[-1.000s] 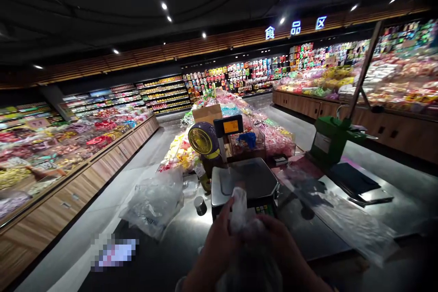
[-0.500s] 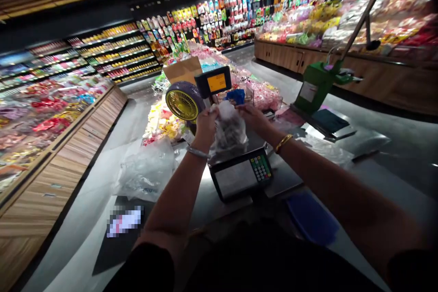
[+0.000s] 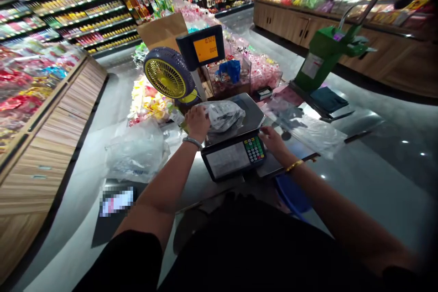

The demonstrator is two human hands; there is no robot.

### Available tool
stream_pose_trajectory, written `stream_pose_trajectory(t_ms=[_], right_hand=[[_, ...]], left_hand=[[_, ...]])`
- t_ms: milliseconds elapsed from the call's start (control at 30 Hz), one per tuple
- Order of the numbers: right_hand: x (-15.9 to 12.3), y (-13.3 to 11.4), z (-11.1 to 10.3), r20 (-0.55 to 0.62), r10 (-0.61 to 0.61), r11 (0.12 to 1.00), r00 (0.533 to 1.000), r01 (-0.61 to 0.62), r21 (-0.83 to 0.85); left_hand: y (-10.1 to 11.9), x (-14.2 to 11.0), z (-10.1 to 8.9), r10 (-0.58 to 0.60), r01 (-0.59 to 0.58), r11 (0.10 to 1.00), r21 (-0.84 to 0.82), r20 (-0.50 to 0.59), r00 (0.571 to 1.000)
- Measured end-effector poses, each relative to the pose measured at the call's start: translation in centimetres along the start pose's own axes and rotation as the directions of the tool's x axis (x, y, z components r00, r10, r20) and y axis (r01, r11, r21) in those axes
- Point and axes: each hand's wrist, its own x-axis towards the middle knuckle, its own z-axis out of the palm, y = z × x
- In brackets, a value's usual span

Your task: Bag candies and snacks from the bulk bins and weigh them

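Observation:
A filled clear plastic bag (image 3: 224, 115) lies on its side on the metal pan of a weighing scale (image 3: 251, 106). My left hand (image 3: 197, 123) is at the bag's left end, its fingers curled round the gathered plastic; the fingertips are partly hidden. Beside the scale's right front corner, close to the keypad (image 3: 255, 148), my right hand (image 3: 273, 140) holds nothing, and its fingers are loosely bent and apart. The scale's orange display (image 3: 205, 49) stands on a post behind the pan and shows digits.
A yellow and grey fan (image 3: 166, 75) stands behind my left hand. Clear bags (image 3: 137, 153) lie to the left, above a phone (image 3: 117, 201). A green bag-sealing device (image 3: 316, 61) and more loose plastic (image 3: 313, 134) are to the right. A blue bin (image 3: 294, 196) sits below the counter.
The bag has gone from being held upright by both hands to lying on the scale pan. My right hand has let go and moved down right to the keypad side. The view has tilted down.

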Motion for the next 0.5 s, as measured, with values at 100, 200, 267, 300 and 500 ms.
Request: stream_pose_trajectory(t_ms=[100,200,267,300,500], right_hand=[[-3.1,4.2,-0.4,-0.018,0.103,0.991,0.995,-0.104,-0.080],[-5.0,6.7,0.2,0.014,0.178,0.974,0.984,-0.174,-0.143],[-5.6,7.5,1.0,0.047,0.216,0.963,0.975,-0.205,-0.175],[-5.7,7.6,1.4,0.063,0.230,0.958,0.971,-0.215,-0.187],[-5.1,6.4,3.0,0.128,0.284,0.929,0.950,-0.239,-0.282]], left_hand=[[-0.8,-1.4,0.4,0.027,-0.024,0.999,0.043,-0.076,0.997],[-1.2,-2.0,0.5,0.050,-0.044,0.998,0.049,-0.129,0.990],[-1.3,-2.2,0.4,0.059,-0.052,0.997,0.049,-0.153,0.987],[-1.3,-2.5,0.3,0.062,-0.054,0.997,0.048,-0.165,0.984],[-1.2,-6.7,-0.9,-0.025,0.021,1.000,-0.017,-0.272,0.962]])
